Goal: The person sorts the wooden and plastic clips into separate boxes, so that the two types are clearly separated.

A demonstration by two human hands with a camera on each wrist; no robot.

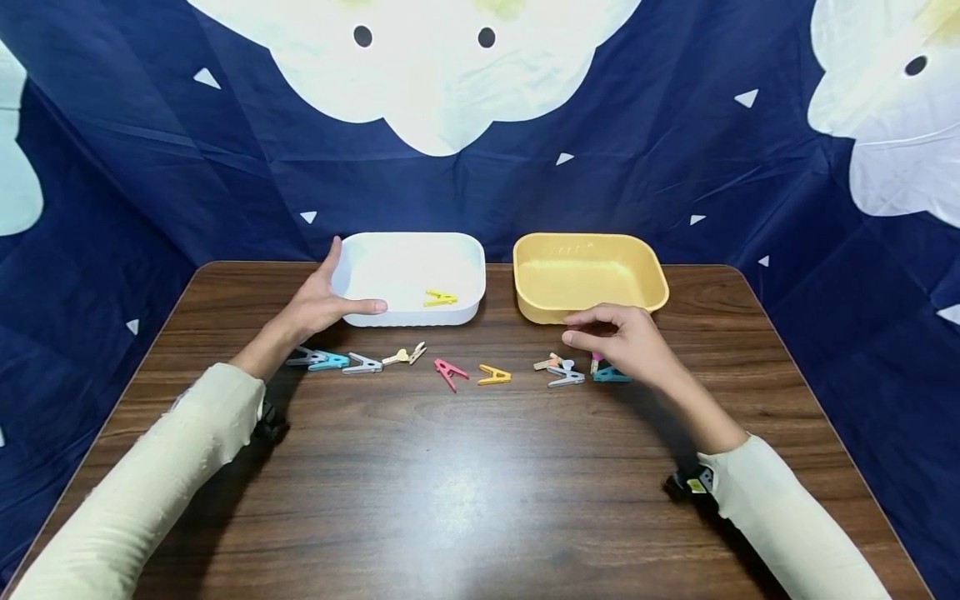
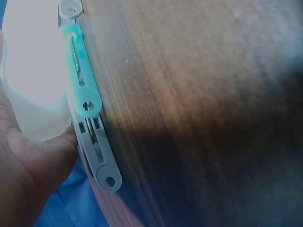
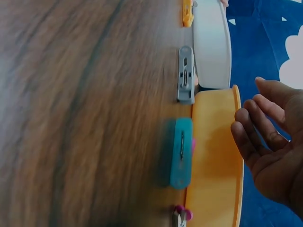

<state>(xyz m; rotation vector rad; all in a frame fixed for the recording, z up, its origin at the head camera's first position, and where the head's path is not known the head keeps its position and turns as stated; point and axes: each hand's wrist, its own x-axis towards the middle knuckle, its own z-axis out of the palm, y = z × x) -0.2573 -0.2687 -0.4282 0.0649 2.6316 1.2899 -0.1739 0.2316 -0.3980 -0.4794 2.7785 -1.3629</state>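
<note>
My left hand [image 1: 318,302] rests against the left front corner of the white tub [image 1: 408,318]. Its thumb lies straight along the tub's front and a finger stretches up the left side. Inside the tub is a yellow clothespin [image 1: 441,297]. Loosely bent and holding nothing, my right hand [image 1: 626,342] hovers in front of the yellow tub [image 1: 540,313]. Near it on the table are a teal clothespin [image 3: 181,153] and a grey clothespin [image 3: 185,75]. A light blue clothespin [image 2: 81,71] lies close to the left hand.
On the wooden table [image 1: 360,467] a red clothespin [image 1: 450,372] and an orange clothespin [image 1: 495,375] lie between the two groups. Small cream pegs [image 1: 405,355] sit before the white tub. A dark blue cloth [image 1: 450,192] hangs behind the table.
</note>
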